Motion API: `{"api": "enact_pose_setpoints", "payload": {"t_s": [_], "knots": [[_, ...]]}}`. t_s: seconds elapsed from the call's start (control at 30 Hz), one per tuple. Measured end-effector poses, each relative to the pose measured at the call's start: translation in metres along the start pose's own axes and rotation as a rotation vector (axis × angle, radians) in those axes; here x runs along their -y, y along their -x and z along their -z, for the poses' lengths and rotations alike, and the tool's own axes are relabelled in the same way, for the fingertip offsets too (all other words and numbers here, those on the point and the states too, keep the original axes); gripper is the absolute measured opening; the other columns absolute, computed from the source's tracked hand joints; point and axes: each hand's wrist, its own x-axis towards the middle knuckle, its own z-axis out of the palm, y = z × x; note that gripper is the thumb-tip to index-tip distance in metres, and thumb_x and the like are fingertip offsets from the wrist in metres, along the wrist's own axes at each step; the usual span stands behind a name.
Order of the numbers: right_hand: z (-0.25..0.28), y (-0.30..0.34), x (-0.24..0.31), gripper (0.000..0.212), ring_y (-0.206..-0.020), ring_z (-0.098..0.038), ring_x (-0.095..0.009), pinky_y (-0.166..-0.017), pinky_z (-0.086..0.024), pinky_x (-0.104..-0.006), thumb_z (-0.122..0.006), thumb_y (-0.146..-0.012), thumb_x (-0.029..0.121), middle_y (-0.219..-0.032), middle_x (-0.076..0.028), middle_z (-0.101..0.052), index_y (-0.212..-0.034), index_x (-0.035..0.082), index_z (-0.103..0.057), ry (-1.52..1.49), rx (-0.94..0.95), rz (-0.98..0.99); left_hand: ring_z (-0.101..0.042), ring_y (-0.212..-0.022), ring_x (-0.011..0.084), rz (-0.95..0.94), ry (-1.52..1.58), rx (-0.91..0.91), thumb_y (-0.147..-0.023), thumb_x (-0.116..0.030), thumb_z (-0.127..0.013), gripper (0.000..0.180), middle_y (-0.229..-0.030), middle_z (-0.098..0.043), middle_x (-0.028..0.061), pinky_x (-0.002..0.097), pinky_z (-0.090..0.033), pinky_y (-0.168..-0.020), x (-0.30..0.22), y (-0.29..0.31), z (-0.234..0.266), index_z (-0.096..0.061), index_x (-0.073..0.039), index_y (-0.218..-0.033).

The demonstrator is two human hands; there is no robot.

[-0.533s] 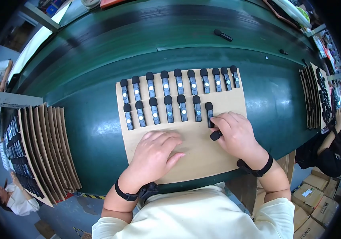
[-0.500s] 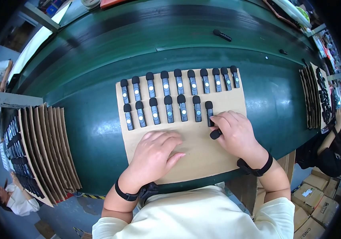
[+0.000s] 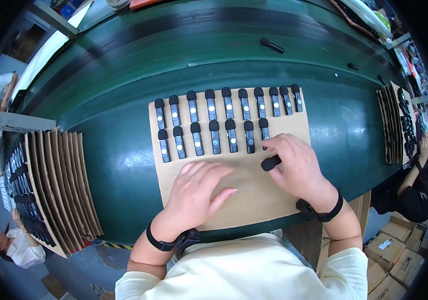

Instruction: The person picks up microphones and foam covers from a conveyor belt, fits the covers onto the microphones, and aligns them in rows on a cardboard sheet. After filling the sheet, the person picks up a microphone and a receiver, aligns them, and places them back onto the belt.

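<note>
Two rows of small black clip-on microphones (image 3: 211,106) with foam tips lie on a cardboard sheet (image 3: 234,195); most carry a pale round sticker. At the right end of the second row is a microphone (image 3: 264,132), its lower end beside the index finger of my right hand (image 3: 296,162). That same hand is closed round another microphone (image 3: 271,163), whose foam tip pokes out by the thumb while its body is mostly hidden. My left hand (image 3: 196,190) rests over the sheet's lower left, fingers spread and holding nothing.
Upright cardboard sheets bearing microphones stand at left (image 3: 66,185) and right (image 3: 391,122). Beyond my sheet, a loose microphone (image 3: 273,46) lies on the green belt (image 3: 199,42). Co-workers are at both sides. Cardboard boxes (image 3: 389,250) are stacked lower right.
The second row's end microphone has moved up into line, and my right fingers have loosened from it. The other one in that hand shows more. The loose microphone on the belt has shifted left.
</note>
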Motion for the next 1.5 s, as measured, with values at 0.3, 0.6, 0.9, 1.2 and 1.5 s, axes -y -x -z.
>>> {"api": "enact_pose_setpoints", "payload": {"t_s": [0.3, 0.6, 0.9, 1.2, 1.5], "knots": [[-0.004, -0.019, 0.065, 0.044, -0.080, -0.063, -0.023, -0.070, -0.050, -0.0318, -0.073, -0.076, 0.000, -0.096, -0.009, -0.063, -0.115, 0.004, -0.054, -0.691, 0.096, -0.183, -0.061, -0.084, 0.0280, -0.347, -0.010, -0.179, -0.077, -0.010, -0.075, 0.026, -0.093, -0.067, 0.0099, 0.0448, -0.045, -0.088, 0.009, -0.002, 0.017, -0.067, -0.004, -0.101], [-0.024, -0.014, 0.043, 0.028, -0.074, -0.060, -0.020, -0.068, -0.048, -0.0300, -0.077, -0.075, 0.002, -0.085, -0.008, -0.065, -0.101, 0.003, -0.067, -0.818, -0.079, -0.057, -0.062, -0.079, 0.0273, -0.206, 0.158, -0.267, -0.078, -0.015, -0.078, 0.028, -0.087, -0.066, 0.0118, 0.0425, -0.047, -0.085, 0.014, 0.000, 0.013, -0.066, 0.001, -0.098], [-0.029, -0.012, 0.034, 0.034, -0.075, -0.061, -0.026, -0.069, -0.048, -0.0349, -0.078, -0.073, 0.003, -0.090, -0.009, -0.067, -0.104, 0.003, -0.066, -0.622, -0.144, 0.139, -0.062, -0.080, 0.0268, -0.078, 0.303, -0.209, -0.073, -0.010, -0.080, 0.029, -0.086, -0.066, 0.0096, 0.0417, -0.046, -0.086, 0.009, -0.004, 0.009, -0.066, -0.001, -0.098], [-0.031, -0.011, 0.037, 0.038, -0.076, -0.062, -0.027, -0.069, -0.048, -0.0365, -0.079, -0.072, 0.003, -0.095, -0.011, -0.067, -0.107, 0.002, -0.063, -0.636, -0.191, 0.118, -0.063, -0.080, 0.0258, -0.115, 0.215, -0.244, -0.070, -0.004, -0.080, 0.030, -0.087, -0.067, 0.0084, 0.0439, -0.046, -0.087, 0.007, -0.005, 0.009, -0.066, -0.003, -0.097], [-0.032, -0.012, 0.040, 0.035, -0.075, -0.061, -0.026, -0.068, -0.047, -0.0360, -0.077, -0.073, 0.000, -0.094, -0.011, -0.067, -0.105, 0.002, -0.063, -0.658, -0.202, 0.139, -0.062, -0.081, 0.0240, -0.138, 0.202, -0.219, -0.073, -0.005, -0.076, 0.026, -0.087, -0.066, 0.0091, 0.0458, -0.043, -0.095, 0.008, -0.001, 0.009, -0.064, -0.002, -0.096]]}}
